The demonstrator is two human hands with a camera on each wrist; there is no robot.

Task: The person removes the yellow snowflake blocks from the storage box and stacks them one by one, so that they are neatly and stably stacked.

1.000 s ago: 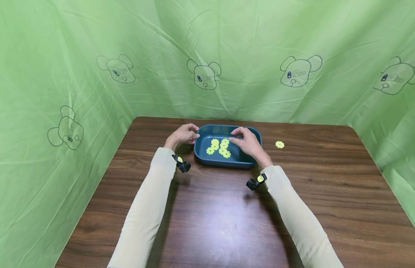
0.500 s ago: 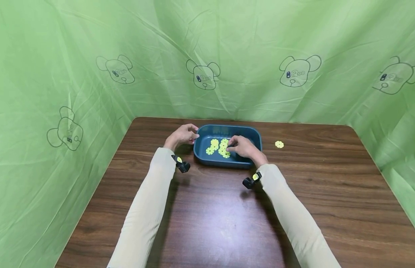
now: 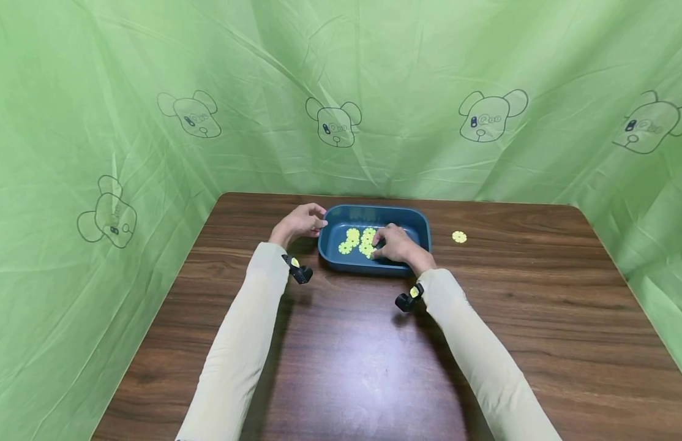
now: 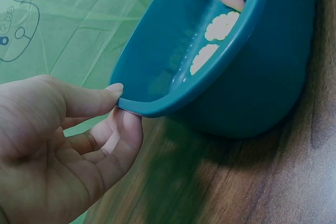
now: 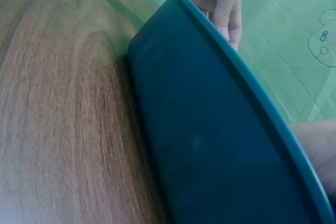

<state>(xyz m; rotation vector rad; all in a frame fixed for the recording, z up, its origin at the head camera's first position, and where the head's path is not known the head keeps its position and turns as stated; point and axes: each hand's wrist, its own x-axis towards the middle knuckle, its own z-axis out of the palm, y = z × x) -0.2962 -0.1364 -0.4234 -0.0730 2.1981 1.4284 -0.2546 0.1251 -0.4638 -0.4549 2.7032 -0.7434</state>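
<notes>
A dark blue rectangular plastic tub [image 3: 363, 269] stands near the far edge of the table. My left hand [image 3: 301, 222] pinches its left rim between thumb and fingers, plain in the left wrist view, where the hand [image 4: 73, 135] holds the rim corner. Inside lie several flat yellow flower-shaped notched discs [image 3: 352, 237], two of them showing as pale discs [image 4: 221, 26] from the left wrist. My right hand [image 3: 398, 244] reaches into the tub, fingertips down at the front right disc; I cannot tell whether it pinches it. In the right wrist view the tub wall [image 5: 210, 129] hides those fingertips.
One more yellow disc [image 3: 459, 237] lies on the brown wooden table [image 3: 512, 294], right of the tub. Green cloth [image 3: 396, 159] with printed bear heads hangs behind and at both sides. A black wrist camera [image 3: 407, 300] sits close in front of the tub.
My right hand has come down and toward me inside the tub, its fingertips now at the front right disc. My left hand keeps its place on the rim.
</notes>
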